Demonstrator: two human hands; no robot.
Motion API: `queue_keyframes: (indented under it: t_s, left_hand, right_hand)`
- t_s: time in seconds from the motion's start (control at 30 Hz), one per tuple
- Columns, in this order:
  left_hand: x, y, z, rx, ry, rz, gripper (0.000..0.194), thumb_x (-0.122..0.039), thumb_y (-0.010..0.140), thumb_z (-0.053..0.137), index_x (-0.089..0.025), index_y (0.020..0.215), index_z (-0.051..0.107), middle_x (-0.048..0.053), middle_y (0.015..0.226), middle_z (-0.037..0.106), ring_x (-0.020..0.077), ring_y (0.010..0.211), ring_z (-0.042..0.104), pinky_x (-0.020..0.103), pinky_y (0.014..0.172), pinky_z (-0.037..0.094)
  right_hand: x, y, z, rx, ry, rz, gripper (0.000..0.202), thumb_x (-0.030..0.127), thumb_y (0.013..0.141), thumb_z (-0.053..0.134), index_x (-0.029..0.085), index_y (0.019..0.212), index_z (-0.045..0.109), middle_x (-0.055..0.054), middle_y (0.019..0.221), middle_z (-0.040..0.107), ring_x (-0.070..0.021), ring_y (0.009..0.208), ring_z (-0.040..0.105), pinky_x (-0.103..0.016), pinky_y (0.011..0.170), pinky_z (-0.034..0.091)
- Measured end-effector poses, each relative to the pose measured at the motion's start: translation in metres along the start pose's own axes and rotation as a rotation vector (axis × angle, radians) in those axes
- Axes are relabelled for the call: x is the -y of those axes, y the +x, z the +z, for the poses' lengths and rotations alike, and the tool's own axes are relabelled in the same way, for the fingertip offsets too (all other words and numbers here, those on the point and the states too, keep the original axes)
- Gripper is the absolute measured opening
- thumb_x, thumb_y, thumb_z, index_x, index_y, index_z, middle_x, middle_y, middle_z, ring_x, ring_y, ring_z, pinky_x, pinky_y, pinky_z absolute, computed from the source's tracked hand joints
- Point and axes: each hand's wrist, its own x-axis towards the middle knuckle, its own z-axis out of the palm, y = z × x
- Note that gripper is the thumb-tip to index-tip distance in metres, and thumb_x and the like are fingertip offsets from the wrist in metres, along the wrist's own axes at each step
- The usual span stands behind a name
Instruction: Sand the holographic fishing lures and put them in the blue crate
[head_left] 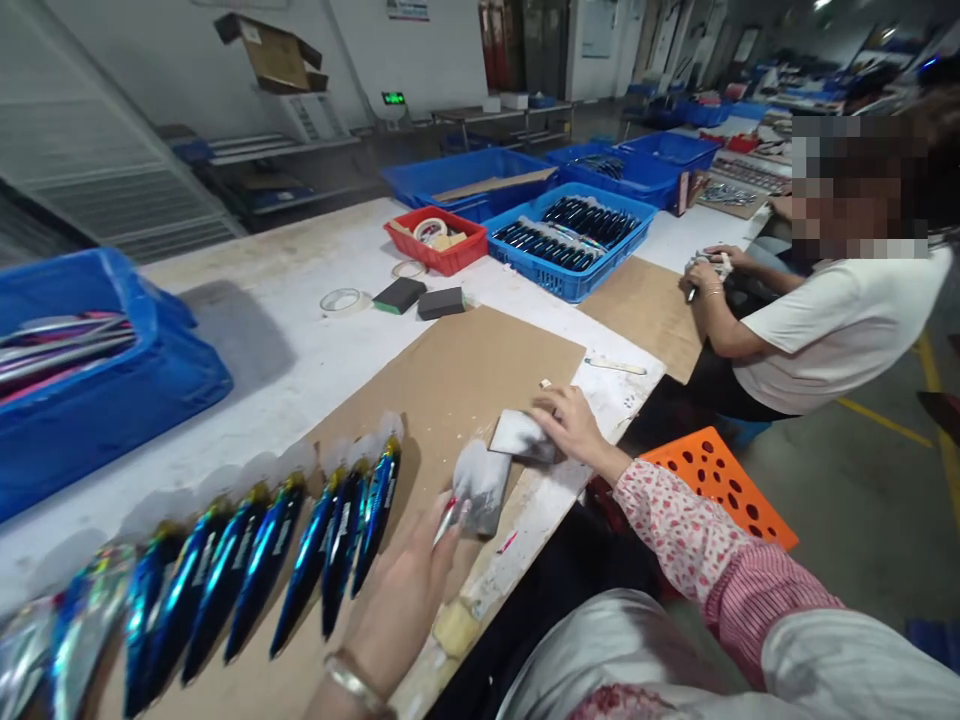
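Observation:
My left hand is closed around a fishing lure, mostly hidden by the fingers; its red tip and rounded, cloudy lip show. Behind that lip a grey block lies at the cardboard's edge. My right hand grips the right end of a sanding block with a pale, dusty top, close to the lip; the fingers are slightly blurred. Left of my left hand, a row of shiny blue-black fishing lures with clear lips lies on the brown cardboard.
A blue bin of lures stands at left. Farther back are dark sanding blocks, tape, a red tray and a blue crate of lures. A co-worker sits at right, near an orange perforated stool.

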Motion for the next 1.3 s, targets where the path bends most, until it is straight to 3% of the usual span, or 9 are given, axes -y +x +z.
queue_keyframes:
  t_s: [0.13, 0.27, 0.37, 0.43, 0.57, 0.7, 0.8, 1.0, 1.3]
  left_hand:
    - [0.004, 0.012, 0.001, 0.090, 0.357, 0.011, 0.040, -0.042, 0.089, 0.035, -0.030, 0.117, 0.061, 0.007, 0.104, 0.067, 0.0226, 0.081, 0.066, 0.031, 0.064, 0.049]
    - [-0.008, 0.017, 0.004, 0.158, 0.547, -0.062, 0.039, -0.042, 0.092, 0.033, -0.028, 0.115, 0.061, 0.007, 0.109, 0.064, 0.0195, 0.073, 0.066, 0.028, 0.059, 0.044]
    - [-0.018, 0.018, 0.003, 0.187, 0.584, -0.112, 0.039, -0.043, 0.093, 0.033, -0.028, 0.116, 0.060, 0.008, 0.112, 0.063, 0.0206, 0.076, 0.067, 0.029, 0.062, 0.044]
    - [-0.022, 0.020, 0.002, 0.209, 0.592, -0.139, 0.039, -0.044, 0.093, 0.034, -0.027, 0.114, 0.061, 0.008, 0.109, 0.064, 0.0214, 0.078, 0.067, 0.029, 0.062, 0.044]
    - [-0.023, 0.022, 0.001, 0.220, 0.599, -0.151, 0.040, -0.047, 0.093, 0.034, -0.027, 0.112, 0.062, 0.008, 0.107, 0.065, 0.0223, 0.081, 0.068, 0.028, 0.064, 0.044]
    - [-0.019, 0.024, 0.001, 0.234, 0.604, -0.135, 0.041, -0.052, 0.092, 0.037, -0.027, 0.113, 0.061, 0.007, 0.107, 0.065, 0.0236, 0.082, 0.068, 0.029, 0.064, 0.044]
    - [-0.018, 0.025, -0.001, 0.254, 0.594, -0.119, 0.038, -0.050, 0.092, 0.039, -0.026, 0.112, 0.061, 0.007, 0.105, 0.067, 0.0237, 0.084, 0.069, 0.028, 0.064, 0.045]
    - [-0.019, 0.030, -0.007, 0.287, 0.547, -0.108, 0.035, -0.046, 0.092, 0.042, -0.024, 0.111, 0.061, 0.008, 0.107, 0.068, 0.0246, 0.096, 0.067, 0.029, 0.075, 0.048]
    - [-0.014, 0.035, -0.009, 0.330, 0.498, -0.109, 0.034, -0.044, 0.093, 0.042, -0.024, 0.112, 0.061, 0.008, 0.110, 0.069, 0.0230, 0.100, 0.066, 0.030, 0.082, 0.048]
  right_hand:
    - [-0.028, 0.010, -0.026, 0.128, -0.093, 0.226, 0.016, 0.028, 0.084, 0.065, 0.018, 0.097, 0.066, -0.005, 0.088, 0.066, -0.0191, 0.081, 0.061, -0.029, 0.074, 0.046]
    - [-0.042, 0.008, -0.033, 0.222, -0.103, 0.257, 0.026, 0.013, 0.066, 0.073, 0.017, 0.091, 0.065, -0.003, 0.075, 0.065, -0.0210, 0.075, 0.062, -0.028, 0.067, 0.044]
    - [-0.039, 0.001, -0.034, 0.201, -0.006, 0.277, 0.015, 0.018, 0.073, 0.067, 0.017, 0.087, 0.061, -0.001, 0.069, 0.063, -0.0176, 0.066, 0.060, -0.026, 0.062, 0.043]
    - [-0.028, -0.006, -0.035, 0.118, 0.274, 0.277, 0.008, 0.026, 0.083, 0.056, 0.018, 0.084, 0.056, 0.001, 0.064, 0.060, -0.0144, 0.058, 0.057, -0.025, 0.057, 0.043]
    - [0.018, -0.025, -0.030, 0.143, 0.866, 0.115, 0.025, 0.044, 0.091, 0.049, 0.021, 0.099, 0.051, 0.005, 0.059, 0.058, -0.0134, 0.051, 0.056, -0.025, 0.054, 0.045]
    - [0.060, -0.040, -0.006, 0.251, 0.665, -0.240, 0.034, 0.051, 0.092, 0.051, 0.021, 0.105, 0.057, -0.004, 0.086, 0.068, -0.0187, 0.078, 0.063, -0.033, 0.074, 0.048]
    - [0.072, -0.043, 0.020, 0.096, 0.535, -0.419, 0.028, 0.047, 0.093, 0.050, 0.021, 0.093, 0.060, -0.005, 0.084, 0.067, -0.0197, 0.083, 0.061, -0.038, 0.086, 0.044]
    - [0.071, -0.047, 0.050, -0.193, 0.597, -0.464, 0.010, 0.026, 0.084, 0.055, 0.023, 0.077, 0.049, -0.001, 0.069, 0.054, -0.0185, 0.070, 0.055, -0.040, 0.083, 0.048]
    - [0.073, -0.050, 0.055, -0.196, 0.458, -0.499, 0.011, 0.024, 0.079, 0.052, 0.023, 0.072, 0.044, 0.001, 0.063, 0.047, -0.0183, 0.067, 0.050, -0.044, 0.086, 0.047]
